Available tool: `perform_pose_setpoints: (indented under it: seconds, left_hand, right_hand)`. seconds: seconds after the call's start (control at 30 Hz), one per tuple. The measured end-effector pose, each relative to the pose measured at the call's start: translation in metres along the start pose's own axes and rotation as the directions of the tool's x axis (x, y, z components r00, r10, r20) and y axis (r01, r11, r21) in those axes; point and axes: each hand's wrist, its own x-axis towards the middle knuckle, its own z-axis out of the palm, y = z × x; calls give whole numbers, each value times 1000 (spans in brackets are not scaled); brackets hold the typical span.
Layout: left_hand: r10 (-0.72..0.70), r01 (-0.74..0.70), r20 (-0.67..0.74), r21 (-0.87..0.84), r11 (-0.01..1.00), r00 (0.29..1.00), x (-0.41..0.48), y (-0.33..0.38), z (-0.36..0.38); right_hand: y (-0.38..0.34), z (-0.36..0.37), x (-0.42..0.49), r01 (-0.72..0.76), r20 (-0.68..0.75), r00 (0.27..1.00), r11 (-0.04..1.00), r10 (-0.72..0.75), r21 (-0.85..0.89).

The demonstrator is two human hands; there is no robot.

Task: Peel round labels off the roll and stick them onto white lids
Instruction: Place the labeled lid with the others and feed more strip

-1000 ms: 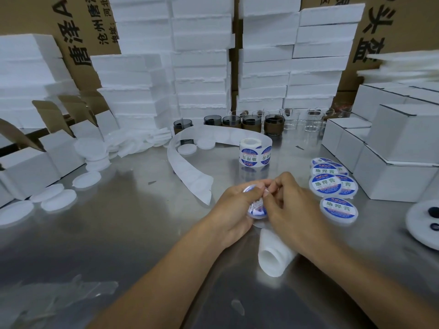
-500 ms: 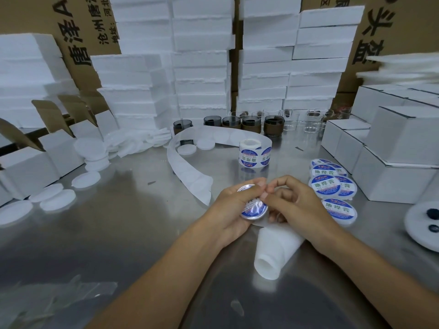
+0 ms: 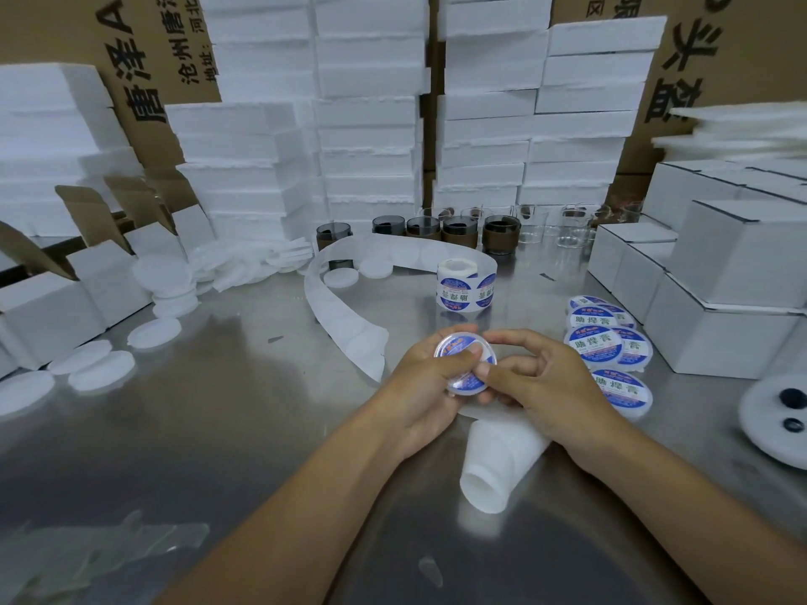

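One white lid (image 3: pixel 468 382) with a round blue-and-white label (image 3: pixel 452 344) on its face is held tilted just above the table, at the centre of the frame. It is gripped from the left by the left hand (image 3: pixel 415 395), the thumb being laid across the label. Its right rim is pinched by the right hand (image 3: pixel 541 386), whose fingers are curled, with the thumb pressed against the label's edge.

Directly below the hands, a stack of white lids (image 3: pixel 498 465) is seen lying on its side on the steel table (image 3: pixel 218 430). Just above the hands the label roll (image 3: pixel 465 288) is stood on end, and its spent backing strip (image 3: pixel 345 318) is curled away to the left. To the right of the hands, a cluster of labelled lids (image 3: pixel 596 347) is laid overlapping, face up. Bare white lids (image 3: pixel 153 334) are scattered at the left of the frame, near open white cartons (image 3: pixel 43 316).

Further back, a row of dark jars (image 3: pixel 458 231) and some clear glass jars (image 3: pixel 567 238) are lined up before tall stacks of white foam (image 3: pixel 367 124). Closed white boxes (image 3: pixel 720 299) are piled at the right, and brown cardboard cases (image 3: pixel 144 58) are stood behind everything.
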Motion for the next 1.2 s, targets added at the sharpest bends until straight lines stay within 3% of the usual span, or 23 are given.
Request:
perform_pose_setpoints:
  seconds: [0.27, 0.63, 0.9, 1.2]
  left_hand:
    - [43, -43, 0, 112, 993, 999, 1, -6, 3]
    - [28, -27, -7, 174, 984, 1000, 0, -5, 3]
    - [13, -11, -41, 49, 999, 999, 0, -2, 1]
    - [-23, 26, -62, 56, 998, 998, 1, 1, 3]
  right_hand:
    - [3, -5, 7, -58, -185, 978, 982, 92, 178]
    - [4, -3, 8, -58, -203, 976, 994, 77, 96]
    - [7, -1, 6, 53, -135, 989, 998, -56, -21]
    - [10, -8, 11, 217, -161, 952, 946, -259, -241]
